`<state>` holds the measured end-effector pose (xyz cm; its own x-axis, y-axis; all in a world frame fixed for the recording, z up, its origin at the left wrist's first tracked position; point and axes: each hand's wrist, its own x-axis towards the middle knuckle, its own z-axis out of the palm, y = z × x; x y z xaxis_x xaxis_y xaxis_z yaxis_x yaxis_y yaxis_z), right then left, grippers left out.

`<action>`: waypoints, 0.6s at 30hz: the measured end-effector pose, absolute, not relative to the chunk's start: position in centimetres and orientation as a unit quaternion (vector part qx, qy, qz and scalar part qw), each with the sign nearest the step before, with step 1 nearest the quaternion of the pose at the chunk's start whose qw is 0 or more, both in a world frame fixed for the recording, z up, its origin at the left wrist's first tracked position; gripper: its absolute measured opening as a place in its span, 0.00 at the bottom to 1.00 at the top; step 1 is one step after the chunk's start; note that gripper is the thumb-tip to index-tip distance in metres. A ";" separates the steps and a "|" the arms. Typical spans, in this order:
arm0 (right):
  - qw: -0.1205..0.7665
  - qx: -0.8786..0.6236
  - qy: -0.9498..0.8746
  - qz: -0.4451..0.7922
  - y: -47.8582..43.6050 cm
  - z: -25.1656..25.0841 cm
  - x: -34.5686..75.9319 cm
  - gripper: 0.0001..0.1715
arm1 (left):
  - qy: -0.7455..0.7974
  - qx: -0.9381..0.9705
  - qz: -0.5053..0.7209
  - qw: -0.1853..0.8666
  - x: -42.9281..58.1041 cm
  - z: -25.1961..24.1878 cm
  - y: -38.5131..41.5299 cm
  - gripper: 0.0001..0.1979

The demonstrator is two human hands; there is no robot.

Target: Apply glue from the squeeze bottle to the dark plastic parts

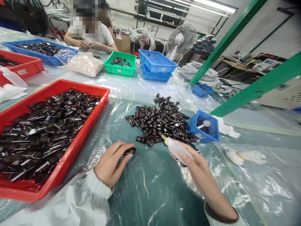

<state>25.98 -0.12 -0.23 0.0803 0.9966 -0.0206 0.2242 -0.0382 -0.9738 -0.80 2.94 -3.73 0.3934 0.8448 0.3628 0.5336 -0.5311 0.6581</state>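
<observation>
My left hand (pixel 112 163) pinches a small black glossy plastic part (pixel 130 151) between thumb and fingers, just above the table. In my right hand (pixel 195 160) is a white squeeze bottle (pixel 177 148), its thin yellowish tip angled up and to the left. The tip is close to a loose pile of similar black parts (pixel 162 119) on the green tabletop. A large red tray (pixel 88 135) heaped with more of these black parts stands to the left of my left hand.
A small blue bin (pixel 204 138) holding a white spoon-like item stands right of the pile. Beyond are a green tray (pixel 119 69), stacked blue trays (pixel 157 67) and a bag of pale pieces (pixel 86 65). Green posts (pixel 258 84) rise at right. A person (pixel 94 36) sits across the table.
</observation>
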 end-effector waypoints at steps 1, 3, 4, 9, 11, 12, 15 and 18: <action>0.441 -0.583 -0.538 0.420 0.1 -0.4 25.8 0.21 | 0.431 0.802 0.345 0.227 -0.8 -3.8 3.0 0.14; 0.419 -0.584 -0.580 0.383 0.5 -0.9 25.2 0.17 | 0.436 0.795 0.347 0.240 -0.8 -3.8 3.0 0.14; 0.410 -0.585 -0.601 0.359 0.7 -1.2 25.0 0.15 | 0.440 0.789 0.350 0.250 -0.8 -3.6 3.1 0.14; 0.421 -0.616 -0.631 0.213 0.5 -2.7 24.1 0.21 | 0.469 0.746 0.382 0.277 -0.9 -2.4 3.2 0.13; 0.437 -0.628 -0.630 0.132 -0.1 -2.7 23.8 0.20 | 0.477 0.733 0.397 0.278 -0.9 -2.2 3.3 0.13; 0.439 -0.624 -0.638 0.101 -0.5 -2.5 23.5 0.16 | 0.477 0.729 0.404 0.278 -0.9 -2.1 3.3 0.13; 0.392 -0.577 -0.713 0.073 -1.2 -2.2 21.8 0.05 | 0.460 0.737 0.412 0.273 -0.7 -2.5 3.1 0.13; 0.320 -0.549 -0.769 0.066 -0.5 -2.5 19.6 0.06 | 0.431 0.759 0.413 0.260 -0.4 -2.9 2.8 0.13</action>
